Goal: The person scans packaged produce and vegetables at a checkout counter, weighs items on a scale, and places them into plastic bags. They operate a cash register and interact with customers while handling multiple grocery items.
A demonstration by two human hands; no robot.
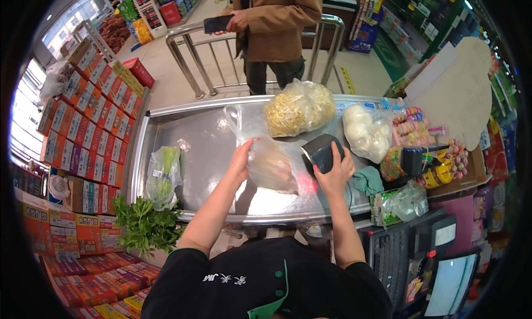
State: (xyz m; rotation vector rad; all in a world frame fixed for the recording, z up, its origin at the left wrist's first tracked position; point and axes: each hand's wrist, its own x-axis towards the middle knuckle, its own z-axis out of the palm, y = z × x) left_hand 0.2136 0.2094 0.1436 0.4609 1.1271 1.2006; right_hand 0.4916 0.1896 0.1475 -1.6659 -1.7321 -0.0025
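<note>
My left hand (241, 159) grips the left side of a translucent plastic bag (270, 165), whose pale contents I cannot make out. In my right hand (337, 175) is a black box-shaped barcode scanner (324, 150), tilted toward the bag. A red glow falls on the metal checkout counter (203, 152) between bag and scanner. Beyond the bag lies a large clear bag of bean sprouts (297, 109). To the right of it sits a bag of round white items (365, 132). At the counter's left end, celery (168, 167) lies partly bagged, its leaves hanging over the near edge.
Across the counter a person (278, 24) holds a dark phone (218, 24) by a metal railing (187, 36). A green cloth (368, 180) and packaged sweets (411, 130) are on the right. Nearer me stand a keyboard (388, 252) and a monitor (451, 283). Stacked cartons (89, 123) line the left.
</note>
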